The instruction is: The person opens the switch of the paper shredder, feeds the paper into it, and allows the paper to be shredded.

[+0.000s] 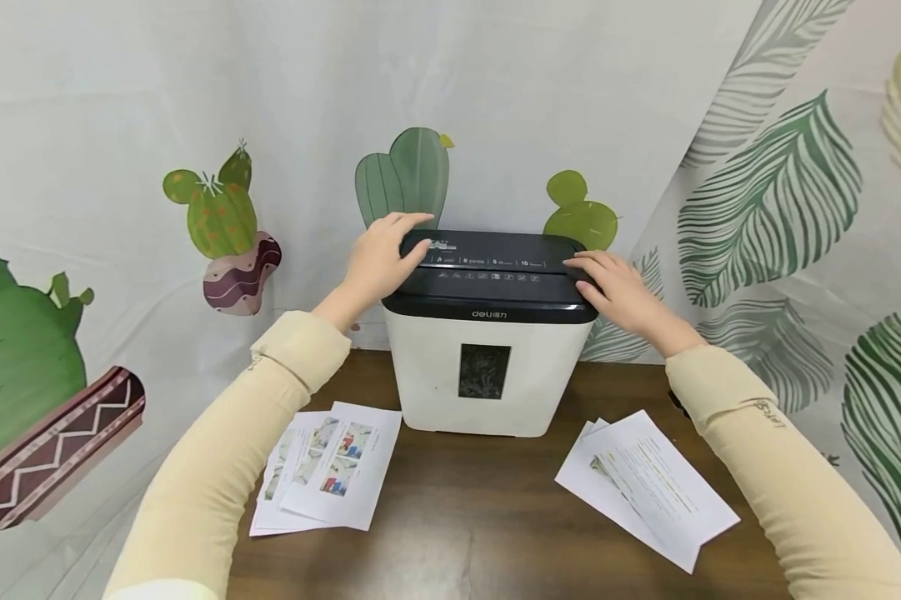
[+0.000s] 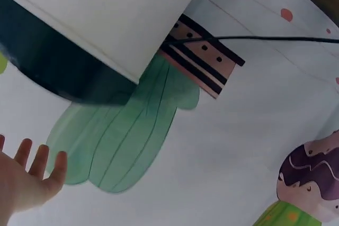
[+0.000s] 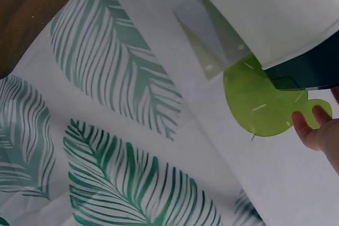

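Observation:
A paper shredder (image 1: 488, 367) with a white body, black top and small dark window stands upright on the brown table. My left hand (image 1: 381, 260) is at the left end of its black top, fingers extended and thumb apart. The left wrist view shows that hand (image 2: 26, 181) with spread fingers and a gap to the dark top (image 2: 58, 59). At the right end, my right hand (image 1: 618, 290) has its fingertips by the top's edge; whether they touch it I cannot tell. In the right wrist view, part of that hand (image 3: 323, 136) lies outside the picture.
Several printed sheets (image 1: 378, 467) with pictures lie overlapping at the front left of the wooden table (image 1: 473, 517). More sheets (image 1: 656, 475), with printed text, lie at the right. A patterned curtain (image 1: 300, 83) hangs behind. A black cable (image 2: 275, 38) runs out beside the shredder.

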